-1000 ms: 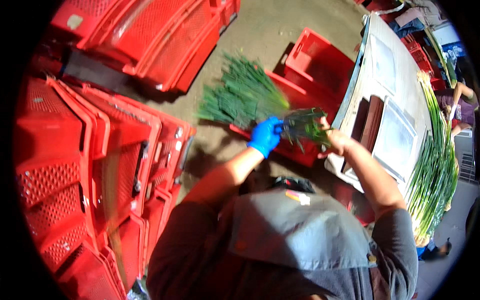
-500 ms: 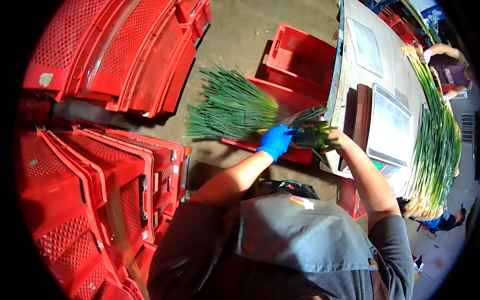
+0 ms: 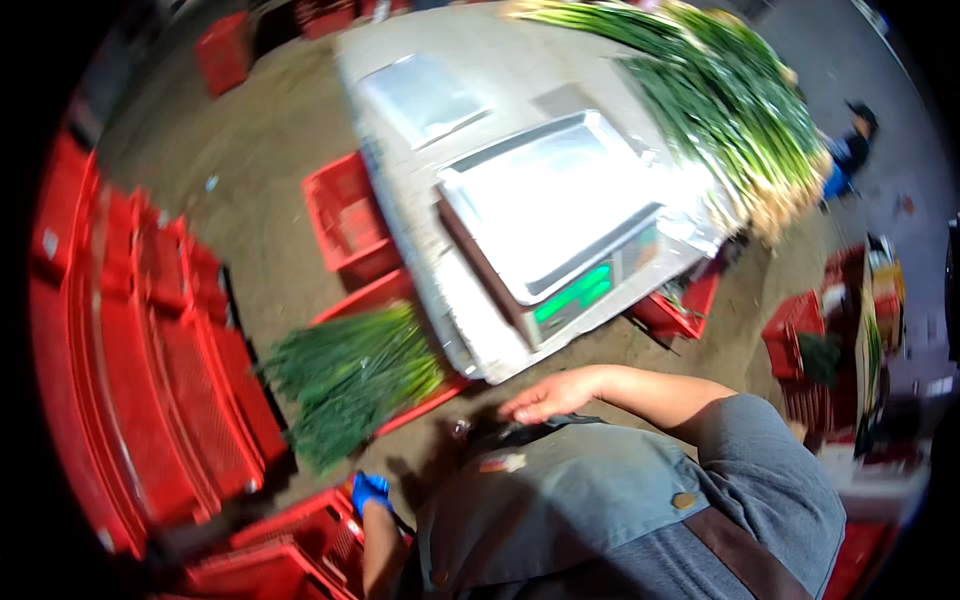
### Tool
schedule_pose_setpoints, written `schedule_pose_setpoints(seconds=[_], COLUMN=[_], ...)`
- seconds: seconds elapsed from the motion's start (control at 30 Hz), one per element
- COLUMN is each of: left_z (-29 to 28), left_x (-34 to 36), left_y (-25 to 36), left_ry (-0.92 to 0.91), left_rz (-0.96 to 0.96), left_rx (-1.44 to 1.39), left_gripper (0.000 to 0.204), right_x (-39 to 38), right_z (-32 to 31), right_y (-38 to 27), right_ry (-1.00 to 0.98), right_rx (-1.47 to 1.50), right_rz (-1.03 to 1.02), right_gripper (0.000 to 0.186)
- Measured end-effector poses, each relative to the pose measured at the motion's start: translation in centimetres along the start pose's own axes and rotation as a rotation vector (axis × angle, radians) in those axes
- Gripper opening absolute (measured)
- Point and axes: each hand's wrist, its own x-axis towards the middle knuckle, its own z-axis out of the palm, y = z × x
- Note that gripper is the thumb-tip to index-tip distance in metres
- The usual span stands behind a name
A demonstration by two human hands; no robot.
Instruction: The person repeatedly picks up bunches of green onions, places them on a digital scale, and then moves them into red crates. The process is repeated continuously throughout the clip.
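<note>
My right hand (image 3: 545, 396), bare, hovers in front of my apron near the table's front corner, fingers reaching left and slightly bent, with nothing visible in it. Low on the left, my left hand (image 3: 370, 492) in a blue glove hangs beside a stack of red crates; blur hides how its fingers lie. Between the hands and the table, a thick bunch of green onions (image 3: 355, 375) rests in a red crate (image 3: 408, 415), its dark leaf ends spilling over the left side. A weighing scale (image 3: 560, 205) with a bare steel pan and lit green display stands on the table.
The pale table (image 3: 400, 150) carries a flat metal tray (image 3: 425, 95) and a long heap of green onions (image 3: 725, 125) on its far right. Another red crate (image 3: 345, 215) stands beside it. Stacked red crates (image 3: 150, 370) line the left. A person (image 3: 853, 150) is at the far right.
My view has swung right toward the table and scale. Both hands have come away from the leaves over the crate: the left moved down and left, the right back toward my apron.
</note>
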Motion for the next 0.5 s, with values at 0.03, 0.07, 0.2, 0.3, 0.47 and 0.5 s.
schedule_pose_setpoints(seconds=[0.03,0.07,0.2,0.3,0.47,0.5], left_z=[-0.2,0.6,8.2,17.3,33.9,37.0], left_x=[-1.0,-1.9,-9.7,-22.2,-46.6,-49.9], left_y=[0.3,1.1,7.4,9.7,-0.6,-4.2], left_ry=[0.077,0.069,-0.155,-0.328,-0.217,-0.272], left_rz=[0.006,0.064,0.473,1.134,1.797,1.907], left_rx=[-0.073,-0.079,-0.153,-0.085,-0.001,0.06], left_gripper=[0.035,0.034,0.028,0.022,0.026,0.029], right_x=[-2.9,-5.8,-19.8,-30.7,-38.1,-38.2], right_z=[-0.7,-1.4,-6.8,-15.5,-30.7,-32.8], right_y=[2.0,3.9,13.1,21.0,31.4,32.6], right_ry=[-0.005,0.049,0.295,0.779,1.925,1.971], right_rx=[0.021,0.126,0.344,0.29,-0.44,-0.448], right_rz=[0.047,0.012,-0.151,-0.257,0.421,0.368], right_gripper=[0.055,0.054,0.047,0.038,0.051,0.054])
